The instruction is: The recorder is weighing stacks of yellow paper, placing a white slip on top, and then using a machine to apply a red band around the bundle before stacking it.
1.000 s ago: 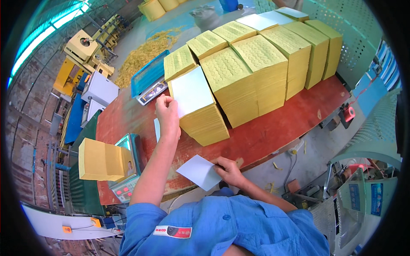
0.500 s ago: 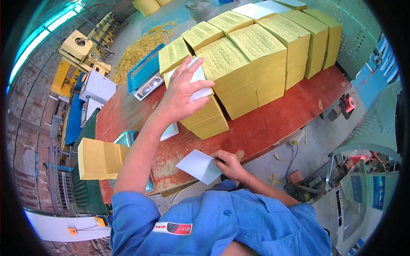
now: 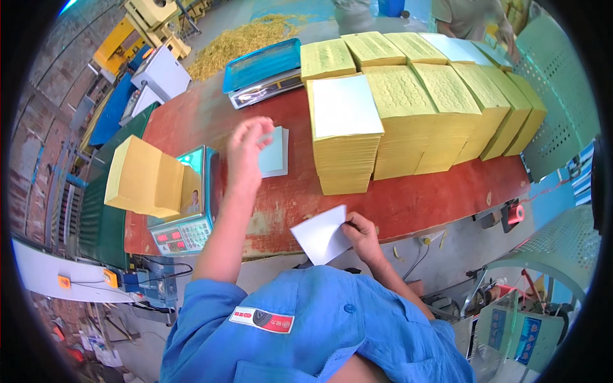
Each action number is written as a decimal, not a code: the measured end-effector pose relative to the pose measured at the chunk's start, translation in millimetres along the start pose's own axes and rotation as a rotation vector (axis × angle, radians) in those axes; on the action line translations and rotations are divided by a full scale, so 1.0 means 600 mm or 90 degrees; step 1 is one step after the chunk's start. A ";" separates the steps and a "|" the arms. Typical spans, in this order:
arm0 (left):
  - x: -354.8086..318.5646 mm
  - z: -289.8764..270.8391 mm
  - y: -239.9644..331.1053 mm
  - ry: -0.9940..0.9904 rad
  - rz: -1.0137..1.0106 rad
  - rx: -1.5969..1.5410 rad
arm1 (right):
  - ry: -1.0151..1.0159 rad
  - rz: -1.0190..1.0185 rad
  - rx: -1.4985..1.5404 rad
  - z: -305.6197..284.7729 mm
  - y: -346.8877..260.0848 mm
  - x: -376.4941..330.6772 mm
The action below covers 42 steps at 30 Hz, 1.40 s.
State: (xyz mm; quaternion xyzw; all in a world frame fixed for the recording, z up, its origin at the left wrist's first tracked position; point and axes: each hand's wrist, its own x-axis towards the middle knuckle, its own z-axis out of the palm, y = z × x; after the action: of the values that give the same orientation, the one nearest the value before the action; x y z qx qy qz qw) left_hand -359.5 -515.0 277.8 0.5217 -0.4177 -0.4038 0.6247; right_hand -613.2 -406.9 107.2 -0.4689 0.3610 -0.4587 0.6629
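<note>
Yellow paper stacks point(image 3: 408, 108) crowd the red table point(image 3: 211, 121)

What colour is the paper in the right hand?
White, seen in the head view: the sheet held by the right hand.

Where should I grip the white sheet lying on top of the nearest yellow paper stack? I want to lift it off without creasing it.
Take the white sheet by its near edge or near left corner, coming from the table's front side. It lies flat and loose on the yellow stack, that corner is nearest the left hand, and taller stacks crowd its right side.
</note>
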 end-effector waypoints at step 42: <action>0.152 0.115 -0.339 -0.137 -0.047 0.082 | 0.218 0.108 -0.422 -0.057 -0.072 0.136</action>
State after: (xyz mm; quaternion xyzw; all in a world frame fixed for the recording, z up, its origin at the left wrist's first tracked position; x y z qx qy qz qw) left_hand -408.7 -648.8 93.3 0.5295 -0.4880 -0.4526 0.5260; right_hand -630.2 -499.9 134.4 -0.5428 0.6330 -0.3322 0.4407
